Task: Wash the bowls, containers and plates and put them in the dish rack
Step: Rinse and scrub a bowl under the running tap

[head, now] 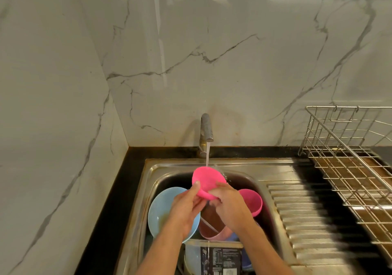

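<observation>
Under the grey metal tap, both hands hold a bright pink round plastic bowl tilted in the running stream, over the back of the stainless steel sink. Left hand grips the bowl's near-left rim, thumb on top, fingers curled underneath; right hand has its fingers curled round the bowl's lower right edge, seemingly rubbing it. Step in hand, by my read: rinsing/scrubbing this bowl, early in the task. Still in the sink below the tap: a pale blue round plastic bowl with brownish residue, left of the hands; a second pink plastic bowl to the right; a pale pink divided container with dirty water, nearer the person; a clear plastic container with a dark printed label, nearest. Silver wire dish rack stands on the black tabletop, well right of the tap, beyond the ribbed drainboard; nothing visible in it. Next move likely calls for turning the bowl to rinse all sides, then carrying it right to the rack, with a firm grip since it is wet.
</observation>
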